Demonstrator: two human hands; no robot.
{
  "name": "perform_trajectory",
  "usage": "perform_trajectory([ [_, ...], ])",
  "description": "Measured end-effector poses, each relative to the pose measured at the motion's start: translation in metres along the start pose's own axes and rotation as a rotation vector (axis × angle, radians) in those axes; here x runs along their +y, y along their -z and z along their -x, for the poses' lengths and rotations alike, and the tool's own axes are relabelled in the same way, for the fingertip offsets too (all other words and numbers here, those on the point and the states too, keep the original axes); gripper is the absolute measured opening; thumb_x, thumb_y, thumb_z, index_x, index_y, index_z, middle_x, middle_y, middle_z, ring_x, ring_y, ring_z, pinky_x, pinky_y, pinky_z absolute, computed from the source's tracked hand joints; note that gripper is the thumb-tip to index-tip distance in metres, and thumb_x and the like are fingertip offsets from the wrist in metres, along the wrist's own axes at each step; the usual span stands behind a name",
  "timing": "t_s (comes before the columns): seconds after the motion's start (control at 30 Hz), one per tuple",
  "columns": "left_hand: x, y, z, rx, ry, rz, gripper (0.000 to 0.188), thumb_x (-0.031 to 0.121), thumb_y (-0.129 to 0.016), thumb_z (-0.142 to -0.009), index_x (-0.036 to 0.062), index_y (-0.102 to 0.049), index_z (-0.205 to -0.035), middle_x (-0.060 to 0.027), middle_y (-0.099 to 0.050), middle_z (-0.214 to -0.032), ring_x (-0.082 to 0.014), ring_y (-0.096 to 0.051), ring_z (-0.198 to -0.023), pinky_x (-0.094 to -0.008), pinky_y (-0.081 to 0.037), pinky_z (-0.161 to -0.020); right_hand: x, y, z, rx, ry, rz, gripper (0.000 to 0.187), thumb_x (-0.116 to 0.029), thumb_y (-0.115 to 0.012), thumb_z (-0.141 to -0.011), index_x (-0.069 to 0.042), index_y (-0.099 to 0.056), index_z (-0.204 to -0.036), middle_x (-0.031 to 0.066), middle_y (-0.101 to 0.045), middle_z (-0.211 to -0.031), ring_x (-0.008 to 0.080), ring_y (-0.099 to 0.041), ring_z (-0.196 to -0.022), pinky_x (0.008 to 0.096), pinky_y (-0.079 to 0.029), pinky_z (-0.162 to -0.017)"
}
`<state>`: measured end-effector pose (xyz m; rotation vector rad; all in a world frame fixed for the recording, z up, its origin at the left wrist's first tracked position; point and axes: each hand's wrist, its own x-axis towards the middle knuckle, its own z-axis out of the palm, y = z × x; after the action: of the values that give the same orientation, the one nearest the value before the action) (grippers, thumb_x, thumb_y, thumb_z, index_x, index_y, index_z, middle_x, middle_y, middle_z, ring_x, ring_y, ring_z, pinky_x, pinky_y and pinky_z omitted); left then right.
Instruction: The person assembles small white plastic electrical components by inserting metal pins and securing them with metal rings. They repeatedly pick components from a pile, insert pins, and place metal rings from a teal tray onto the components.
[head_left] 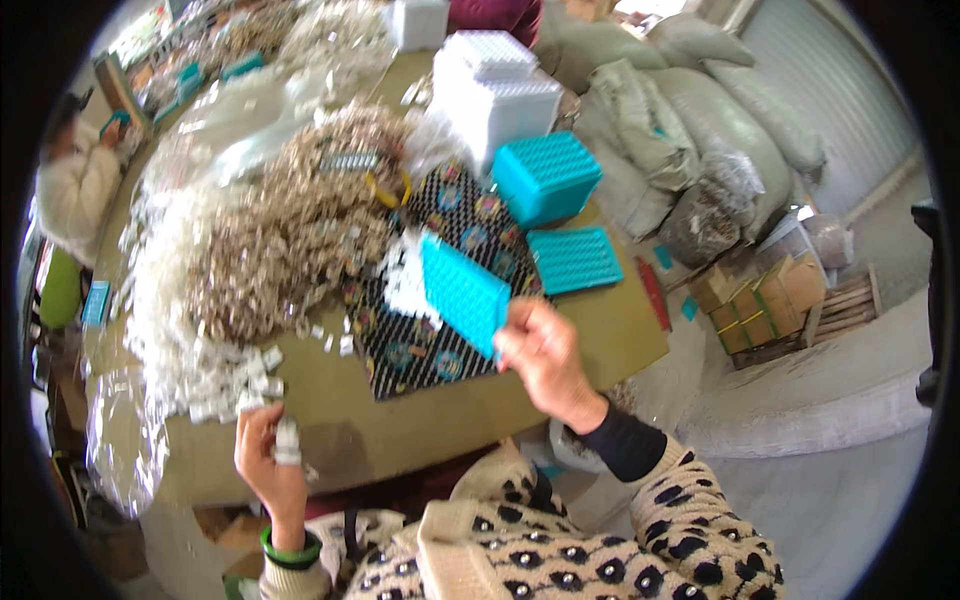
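Observation:
My right hand (545, 360) is closed on the near right corner of a teal plastic tray (462, 292) with rows of small cells. It holds the tray tilted above a dark patterned cloth (440, 345). Just beyond the tray's left edge, a small heap of white pieces (404, 275) lies on the cloth. At the table's near edge, my left hand (268, 462) is curled round a few small whitish plastic pieces (287, 441), their exact kind too blurred to make out. Close to its fingertips spreads a pile of similar translucent white pieces (225, 378).
Brownish metallic-looking pieces (290, 235) heap up at the table's middle. A teal tray stack (545, 180), a flat teal tray (575, 260) and white tray stacks (500, 100) stand to the right. Beyond are full sacks (720, 110) and cardboard (765, 300). Another person (80, 190) sits at far left.

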<state>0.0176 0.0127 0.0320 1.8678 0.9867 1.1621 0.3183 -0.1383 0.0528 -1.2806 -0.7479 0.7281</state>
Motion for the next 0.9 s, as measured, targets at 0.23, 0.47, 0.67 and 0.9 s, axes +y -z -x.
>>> perform_trajectory([
  [0.23, 0.04, -0.036, -0.009, -0.26, 0.292, 0.236, 0.012, -0.006, -0.064, -0.09, -0.0027, -0.066, -0.101, -0.0004, -0.06, -0.089, -0.0078, -0.059, -0.082, -0.0209, -0.049, -0.073, 0.005, 0.002, 0.003, 0.017, 0.019, -0.258, 0.007, 0.001, -0.059, -0.091, -0.002, -0.056, -0.097, 0.0079, -0.064, -0.094, 0.014, -0.059, -0.074, 0.0276, -0.051, -0.066],
  [0.47, 0.087, -0.1, -0.026, -0.597, 0.756, 1.082, 0.044, 0.02, -0.069, -0.092, -0.0021, -0.056, -0.127, -0.0131, -0.065, -0.116, -0.0189, -0.067, -0.096, -0.0329, -0.058, -0.079, 0.004, -0.014, 0.019, -0.179, 0.864, 0.774, 0.025, 0.009, -0.067, -0.071, -0.001, -0.058, -0.092, 0.0133, -0.06, -0.095, 0.0293, -0.061, -0.078, 0.0372, -0.051, -0.068],
  [0.67, 0.089, -0.136, -0.045, -0.616, 0.653, 0.756, 0.028, -0.001, -0.06, -0.093, -0.0027, -0.059, -0.122, -0.0095, -0.07, -0.108, -0.0181, -0.069, -0.092, -0.0334, -0.059, -0.082, -0.003, 0.016, 0.018, -0.232, 0.812, 0.768, 0.021, 0.003, -0.068, -0.073, -0.003, -0.059, -0.092, 0.0129, -0.061, -0.096, 0.0323, -0.061, -0.089, 0.043, -0.051, -0.076],
  [0.9, 0.097, -0.164, -0.061, -0.914, 0.44, 0.527, 0.028, -0.001, -0.061, -0.094, -0.0036, -0.059, -0.122, -0.0084, -0.071, -0.109, -0.0129, -0.067, -0.094, -0.0305, -0.058, -0.082, 0.001, 0.156, -0.063, 0.54, 0.356, 1.558, 0.037, -0.021, -0.069, -0.088, 0.0, -0.056, -0.115, 0.0231, -0.062, -0.104, 0.0419, -0.057, -0.097, 0.0469, -0.047, -0.083],
])
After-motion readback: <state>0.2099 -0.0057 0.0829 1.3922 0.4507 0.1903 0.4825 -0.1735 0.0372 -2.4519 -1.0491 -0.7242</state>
